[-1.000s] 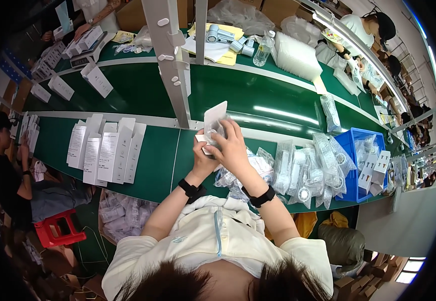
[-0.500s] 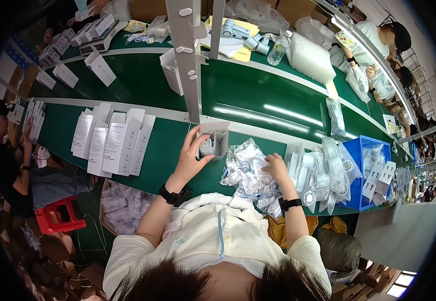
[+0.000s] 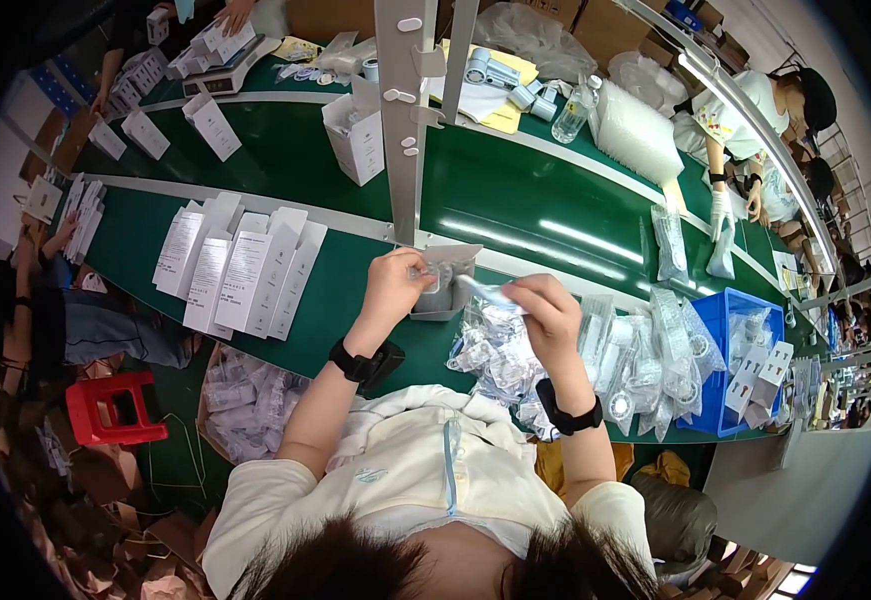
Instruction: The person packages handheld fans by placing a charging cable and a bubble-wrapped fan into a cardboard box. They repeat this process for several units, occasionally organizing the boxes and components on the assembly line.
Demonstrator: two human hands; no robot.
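– Garment?
– One cream top (image 3: 395,505), short loose sleeves (image 3: 273,495); light-blue strip (image 3: 451,472) down the front, small bluish mark (image 3: 370,476) on the chest.
– Lower edge (image 3: 425,403)?
– Gathered in folds.
– Wrists?
– Two: black left wristband (image 3: 351,360), bulky black block (image 3: 386,366) attached; black right wristband (image 3: 567,412).

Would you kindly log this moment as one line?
left hand: at open box | right hand: holding small pale packet | near: bagged parts | right side: blue bin

- I see my left forearm (image 3: 317,418) and right forearm (image 3: 585,455) reaching forward, well apart.
- My left hand (image 3: 392,288) is turned inward, fingers curled.
- My right hand (image 3: 549,312) pinches, fingertips pointing left.
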